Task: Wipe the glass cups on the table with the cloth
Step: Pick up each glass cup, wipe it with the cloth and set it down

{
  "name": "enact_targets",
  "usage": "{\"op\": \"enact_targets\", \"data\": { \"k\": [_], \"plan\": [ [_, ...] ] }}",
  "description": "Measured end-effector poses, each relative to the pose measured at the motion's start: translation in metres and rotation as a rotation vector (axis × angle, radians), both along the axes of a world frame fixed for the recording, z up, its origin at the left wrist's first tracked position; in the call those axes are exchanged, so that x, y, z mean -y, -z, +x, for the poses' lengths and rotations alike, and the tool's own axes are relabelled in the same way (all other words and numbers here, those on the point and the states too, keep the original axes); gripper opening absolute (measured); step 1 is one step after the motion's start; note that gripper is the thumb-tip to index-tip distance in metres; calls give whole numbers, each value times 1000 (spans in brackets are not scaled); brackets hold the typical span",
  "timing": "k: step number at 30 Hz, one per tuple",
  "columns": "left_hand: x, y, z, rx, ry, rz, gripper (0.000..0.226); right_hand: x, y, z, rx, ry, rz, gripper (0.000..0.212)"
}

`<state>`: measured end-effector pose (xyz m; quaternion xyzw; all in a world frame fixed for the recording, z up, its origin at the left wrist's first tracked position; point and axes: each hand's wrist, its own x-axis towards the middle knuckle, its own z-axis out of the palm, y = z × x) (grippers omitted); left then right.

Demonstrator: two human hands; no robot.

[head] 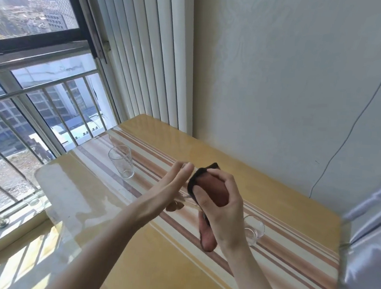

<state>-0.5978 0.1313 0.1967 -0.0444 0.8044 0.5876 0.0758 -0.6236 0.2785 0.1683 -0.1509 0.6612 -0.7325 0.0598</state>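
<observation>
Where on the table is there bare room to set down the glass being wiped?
Free: the near yellow area of the table below both hands, and the far right stretch toward the wall. Crowded: the striped runner, with one glass cup near the window edge, another glass cup behind the right hand, and the left hand with the cloth between.

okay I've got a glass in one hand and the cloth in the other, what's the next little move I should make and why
Probably turn the held glass a little in the left hand while the right hand rubs the cloth around it. The cloth is wrapped over only part of the glass, so other sides look unwiped. Two more cups, the far cup and near cup, wait on the table.
</observation>
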Motion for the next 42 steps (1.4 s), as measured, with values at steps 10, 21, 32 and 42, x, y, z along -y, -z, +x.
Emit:
{"op": "enact_targets", "data": {
  "k": [10,21,32,42],
  "plan": [
    [5,12,2,-279,-16,-30,43,8,-9,-6,472,-52,-212,30],
    [-8,27,-1,-31,-247,125,39,24,25,19,257,68,-141,44],
    [10,10,-1,30,-11,274,38,11,14,1,-48,-42,-25,34],
    [7,15,7,-145,2,122,57,6,6,-14,603,-154,-163,66]
  ]
}}
